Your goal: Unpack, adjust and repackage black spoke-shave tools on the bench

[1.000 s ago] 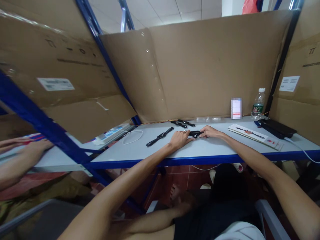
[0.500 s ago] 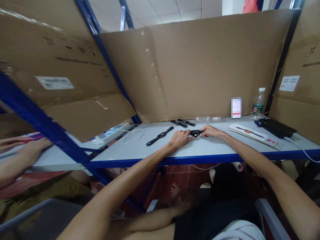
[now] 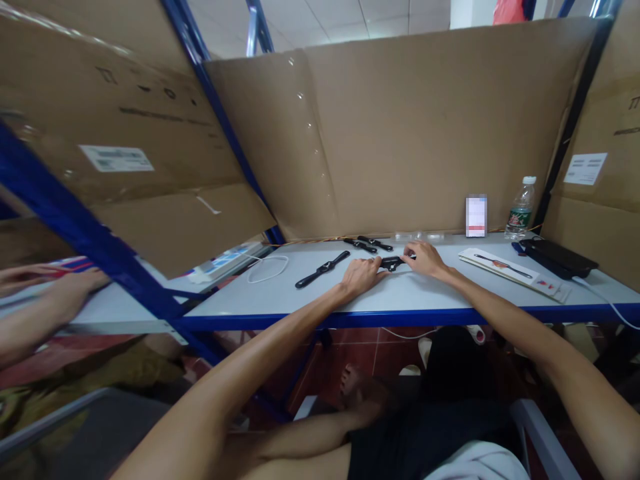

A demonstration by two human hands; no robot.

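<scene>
On the tabletop in front of me, my left hand (image 3: 363,275) is closed on the left end of a slim black item (image 3: 392,264) with a wider middle; its exact kind is unclear. Bent fingers of my right hand (image 3: 421,257) pinch the same item at its right end. Both ends are partly hidden by my fingers. A similar long black item (image 3: 323,269) lies slantwise to the left of my left hand. Behind my hands are two more black items, a left one (image 3: 361,246) and a right one (image 3: 375,243), lying close together.
At right lie a printed card package (image 3: 513,273) and a black case (image 3: 557,258) with a white cable. A water bottle (image 3: 520,210) and a lit phone (image 3: 476,217) stand at the back. Clear plastic pieces (image 3: 419,237) lie against the cardboard wall (image 3: 400,133). Another person's hands (image 3: 65,293) show at left.
My right hand has lifted slightly, its fingers more arched over the black item's right end. My left hand stays in place. The whole view has shifted a little.
</scene>
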